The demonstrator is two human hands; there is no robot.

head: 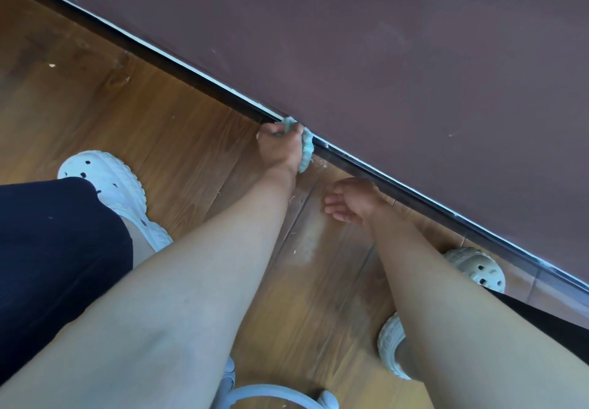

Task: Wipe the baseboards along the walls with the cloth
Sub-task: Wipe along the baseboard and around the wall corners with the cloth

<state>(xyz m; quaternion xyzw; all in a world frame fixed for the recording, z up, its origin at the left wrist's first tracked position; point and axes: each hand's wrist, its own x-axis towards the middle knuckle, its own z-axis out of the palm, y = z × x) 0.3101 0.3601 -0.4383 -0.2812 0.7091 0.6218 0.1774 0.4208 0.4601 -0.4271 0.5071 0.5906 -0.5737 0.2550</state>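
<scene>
A dark baseboard [197,81] with a pale top edge runs diagonally from upper left to lower right, where the brown wall [398,58] meets the wooden floor [143,115]. My left hand [279,147] grips a light teal fluffy cloth [307,150] and holds it against the baseboard. The cloth shows above and to the right of my fist. My right hand [350,199] hangs relaxed just above the floor, close to the baseboard, and holds nothing.
White clog shoes stand on the floor: one [118,192] at the left, one [478,268] near the baseboard at the right, one [393,345] lower down. Small crumbs and a pale dusty patch [306,243] lie on the planks.
</scene>
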